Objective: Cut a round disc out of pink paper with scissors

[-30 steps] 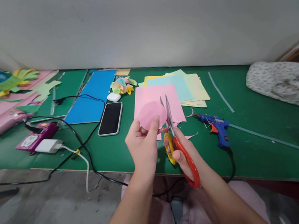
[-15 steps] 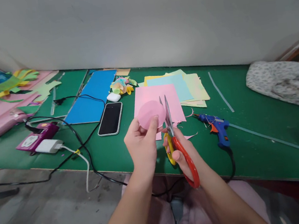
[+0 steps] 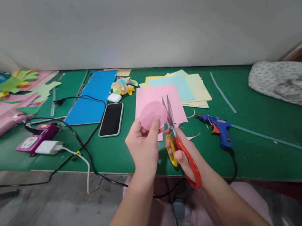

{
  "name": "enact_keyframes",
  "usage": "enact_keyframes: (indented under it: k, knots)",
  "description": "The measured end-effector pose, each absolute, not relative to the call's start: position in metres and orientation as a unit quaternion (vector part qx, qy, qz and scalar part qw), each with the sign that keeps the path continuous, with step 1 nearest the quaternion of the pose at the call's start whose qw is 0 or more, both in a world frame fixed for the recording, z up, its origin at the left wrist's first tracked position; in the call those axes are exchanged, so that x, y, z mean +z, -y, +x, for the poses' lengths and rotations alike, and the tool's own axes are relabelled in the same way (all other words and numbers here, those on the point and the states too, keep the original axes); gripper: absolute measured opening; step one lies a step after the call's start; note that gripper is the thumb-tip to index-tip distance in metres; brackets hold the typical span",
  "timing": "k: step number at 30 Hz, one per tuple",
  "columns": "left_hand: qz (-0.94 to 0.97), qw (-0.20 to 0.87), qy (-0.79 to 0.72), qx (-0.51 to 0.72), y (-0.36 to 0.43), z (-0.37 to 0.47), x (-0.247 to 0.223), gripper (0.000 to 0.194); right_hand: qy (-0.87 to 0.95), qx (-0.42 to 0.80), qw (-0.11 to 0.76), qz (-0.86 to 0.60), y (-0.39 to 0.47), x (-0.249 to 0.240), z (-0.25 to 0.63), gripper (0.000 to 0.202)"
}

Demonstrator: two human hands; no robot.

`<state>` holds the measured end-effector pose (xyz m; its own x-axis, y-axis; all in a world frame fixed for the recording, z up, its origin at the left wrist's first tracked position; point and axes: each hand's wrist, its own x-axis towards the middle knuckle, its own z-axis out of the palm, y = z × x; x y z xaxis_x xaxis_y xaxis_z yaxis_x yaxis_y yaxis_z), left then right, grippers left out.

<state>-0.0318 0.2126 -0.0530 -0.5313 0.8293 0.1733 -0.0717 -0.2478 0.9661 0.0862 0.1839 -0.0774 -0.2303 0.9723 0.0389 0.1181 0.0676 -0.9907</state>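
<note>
A pink disc (image 3: 152, 113) is held above the near part of the pink sheet (image 3: 155, 93), its outline already close to round, so most of the shaping looks done. Thin pink scraps (image 3: 193, 137) lie by the sheet's near right corner (offcuts, judging by the matching colour). Whether any trimming is left cannot be told: the visible rim looks smooth, but fingers hide its lower part.

The left hand (image 3: 144, 143) is closed in a pinch on the disc, thumb on top. The right hand (image 3: 185, 147) curls through the handles of the scissors (image 3: 174, 129), whose parted blades stand over the sheet's right half, just beside the disc's edge; contact is unclear.

No writing is readable: the phone (image 3: 111, 120) left of the sheet has a dark screen, and neither the glue gun (image 3: 223, 130) to its right nor the purple power strip (image 3: 38, 137) well to its left shows legible lettering.
</note>
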Motion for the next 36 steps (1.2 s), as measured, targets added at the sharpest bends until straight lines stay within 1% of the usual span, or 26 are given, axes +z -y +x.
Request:
enact_keyframes:
  k: [7, 14, 30, 36]
  knots:
    - [0.358, 0.315, -0.527, 0.704, -0.2132, -0.0332, -0.053, 0.023, 0.607, 0.504, 0.418, -0.45, -0.1856, -0.0816, 0.0864, 0.099]
    - [0.364, 0.31, -0.53, 0.701, -0.2133, -0.0327, -0.0526, 0.019, 0.607, 0.504, 0.419, -0.451, -0.1852, -0.0831, 0.0867, 0.097]
    - [0.363, 0.32, -0.517, 0.707, -0.214, -0.0334, -0.0527, 0.019, 0.597, 0.513, 0.418, -0.454, -0.1859, -0.085, 0.0864, 0.096]
    - [0.364, 0.316, -0.514, 0.709, -0.2149, -0.0343, -0.0526, 0.021, 0.596, 0.513, 0.413, -0.46, -0.1855, -0.0853, 0.0871, 0.101]
